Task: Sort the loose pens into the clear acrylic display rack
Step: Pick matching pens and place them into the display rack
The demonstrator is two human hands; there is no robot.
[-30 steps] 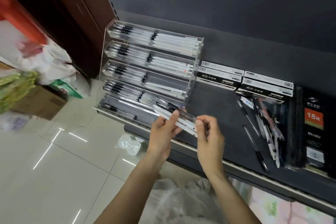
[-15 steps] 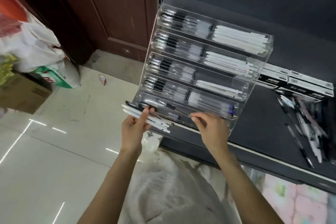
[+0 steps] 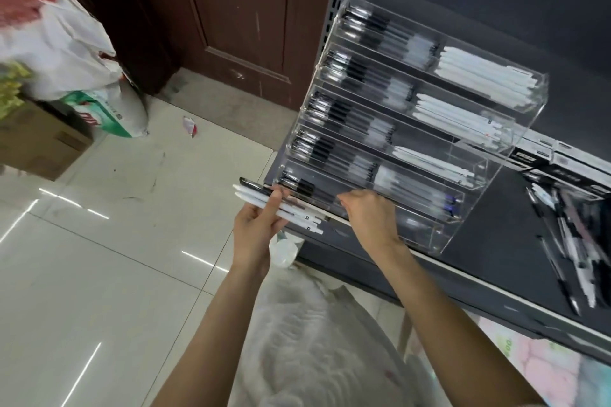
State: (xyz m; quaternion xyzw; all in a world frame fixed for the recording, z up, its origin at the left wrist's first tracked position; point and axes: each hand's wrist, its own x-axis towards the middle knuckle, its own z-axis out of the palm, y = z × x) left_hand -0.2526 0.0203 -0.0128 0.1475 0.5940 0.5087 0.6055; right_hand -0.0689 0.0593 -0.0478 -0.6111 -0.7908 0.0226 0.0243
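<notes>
The clear acrylic rack point(image 3: 537, 89) stands tiered on the dark shelf point(image 3: 496, 251), its left cells filled with black pens and its right cells with white ones. My left hand point(image 3: 256, 235) grips a bundle of pens point(image 3: 254, 196), mostly white with a black one, just off the rack's lower left corner. At the rack's low front tiers, the curled fingers of my right hand point(image 3: 370, 220) pinch the end of a black pen point(image 3: 307, 190) lying along that tier. Several loose pens point(image 3: 568, 241) lie in a pile on the shelf to the right.
Black and white pen boxes point(image 3: 562, 158) sit behind the loose pile. A white sack point(image 3: 314, 340) lies below the shelf edge. On the tiled floor at left are a cardboard box point(image 3: 36, 145), a white plastic bag point(image 3: 66, 49) and a green printed bag point(image 3: 109, 112), near a brown door point(image 3: 238, 10).
The view swung left and closer to the rack. My left hand carried the bundle to the rack's lower left corner, and my right hand left the bundle for the rack's front tiers.
</notes>
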